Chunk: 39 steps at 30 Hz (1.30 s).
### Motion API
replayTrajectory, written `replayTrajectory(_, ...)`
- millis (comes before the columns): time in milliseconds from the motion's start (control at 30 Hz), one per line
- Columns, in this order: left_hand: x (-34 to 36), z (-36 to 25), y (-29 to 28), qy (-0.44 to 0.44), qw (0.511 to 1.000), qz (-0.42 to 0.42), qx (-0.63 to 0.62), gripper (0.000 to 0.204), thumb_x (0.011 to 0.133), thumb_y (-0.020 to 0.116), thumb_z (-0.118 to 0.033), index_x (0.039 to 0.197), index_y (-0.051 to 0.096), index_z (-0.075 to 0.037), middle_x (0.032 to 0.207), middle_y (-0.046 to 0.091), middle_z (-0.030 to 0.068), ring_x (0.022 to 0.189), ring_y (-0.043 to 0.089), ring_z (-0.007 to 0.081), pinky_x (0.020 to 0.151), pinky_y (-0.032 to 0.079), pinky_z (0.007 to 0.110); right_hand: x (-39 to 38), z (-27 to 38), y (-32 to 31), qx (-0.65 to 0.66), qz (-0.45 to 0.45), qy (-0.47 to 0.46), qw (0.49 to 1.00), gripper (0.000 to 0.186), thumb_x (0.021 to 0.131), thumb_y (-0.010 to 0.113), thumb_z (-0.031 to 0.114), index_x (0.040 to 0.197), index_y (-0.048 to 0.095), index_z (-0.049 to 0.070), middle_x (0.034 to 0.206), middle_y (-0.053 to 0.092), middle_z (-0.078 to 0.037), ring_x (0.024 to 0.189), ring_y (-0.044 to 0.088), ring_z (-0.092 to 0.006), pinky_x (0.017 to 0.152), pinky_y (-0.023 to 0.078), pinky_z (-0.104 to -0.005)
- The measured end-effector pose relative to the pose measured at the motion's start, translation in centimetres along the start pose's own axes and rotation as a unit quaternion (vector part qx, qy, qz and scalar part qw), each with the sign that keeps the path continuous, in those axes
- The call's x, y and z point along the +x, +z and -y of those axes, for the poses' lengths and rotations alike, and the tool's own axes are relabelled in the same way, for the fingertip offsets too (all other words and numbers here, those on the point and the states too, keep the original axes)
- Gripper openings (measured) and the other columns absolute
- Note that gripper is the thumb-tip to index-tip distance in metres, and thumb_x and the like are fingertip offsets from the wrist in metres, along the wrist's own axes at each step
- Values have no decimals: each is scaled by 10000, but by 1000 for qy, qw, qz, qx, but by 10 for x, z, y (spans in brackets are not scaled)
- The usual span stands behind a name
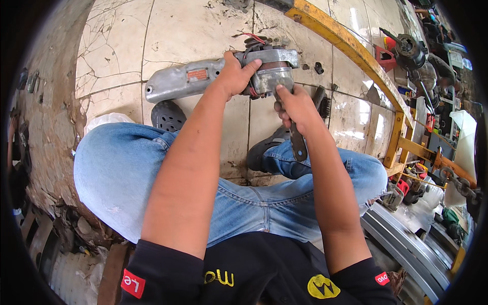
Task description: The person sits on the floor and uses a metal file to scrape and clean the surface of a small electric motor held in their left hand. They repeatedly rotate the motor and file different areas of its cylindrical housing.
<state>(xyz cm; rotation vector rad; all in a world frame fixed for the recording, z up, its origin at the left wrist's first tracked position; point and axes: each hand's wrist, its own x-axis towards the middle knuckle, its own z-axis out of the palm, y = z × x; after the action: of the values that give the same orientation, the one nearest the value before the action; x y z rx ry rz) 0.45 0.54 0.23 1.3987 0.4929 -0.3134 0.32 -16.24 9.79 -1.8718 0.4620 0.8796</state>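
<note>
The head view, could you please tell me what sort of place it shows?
Probably a repair workshop. The left hand grips a stripped grey power-tool body over a cracked tiled floor, the right hand works a hand tool, and machine parts crowd the right.

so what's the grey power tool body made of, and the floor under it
The power tool body looks like bare cast metal, probably aluminium: dull silver-grey, scuffed, with a matte sheen. The floor looks like glazed ceramic tile: pale, glossy squares with grout lines, cracks and dirt stains. The left hand grips the tool.
</note>
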Motion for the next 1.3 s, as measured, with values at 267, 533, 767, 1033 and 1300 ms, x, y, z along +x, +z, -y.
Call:
replayTrajectory(267, 8, 13, 0, 23, 999, -13, 37, 806, 905, 646, -441, 1338, 173, 48, 1195, 500, 256, 982, 617, 268, 651, 591, 350, 2, -13, -9, 0, 26, -4, 1000, 264, 959, 524, 238, 976, 453, -15, 687, 556, -96, 457, 458, -119, 366, 359, -292)
replayTrajectory(533, 5, 13, 2, 54, 997, -27, 47, 802, 893, 662, -442, 1319, 198, 56, 1197, 501, 254, 1018, 604, 265, 691, 588, 348, -8, -13, -4, -15, -6, 20, 1000, 266, 963, 515, 241, 1010, 468, -17, 669, 554, -90, 430, 466, -119, 331, 347, -283)
replayTrajectory(767, 6, 15, -3, 28, 999, -16, 37, 866, 895, 659, -446, 1382, 145, 53, 1256, 467, 270, 1067, 574, 275, 757, 571, 368, -1, -1, 6, 0, 24, -18, 1000, 279, 963, 522, 247, 1002, 460, -22, 672, 551, -86, 430, 455, -118, 337, 353, -285)
replayTrajectory(1033, 0, 2, 0, -3, 1000, 11, 13, 877, 890, 656, -469, 1377, 136, 44, 1234, 476, 268, 1040, 589, 277, 717, 581, 361, 6, 3, 4, 15, -23, -13, 1000, 259, 979, 505, 268, 1027, 472, 16, 705, 568, -98, 446, 473, -123, 359, 370, -283)
replayTrajectory(1300, 8, 12, 1, 17, 999, -7, 32, 861, 894, 647, -471, 1377, 148, 38, 1218, 486, 265, 963, 620, 266, 617, 582, 363, -11, -15, -20, 21, -53, -86, 995, 282, 1002, 451, 242, 1207, 459, 49, 838, 616, -94, 572, 584, -142, 446, 450, -279)
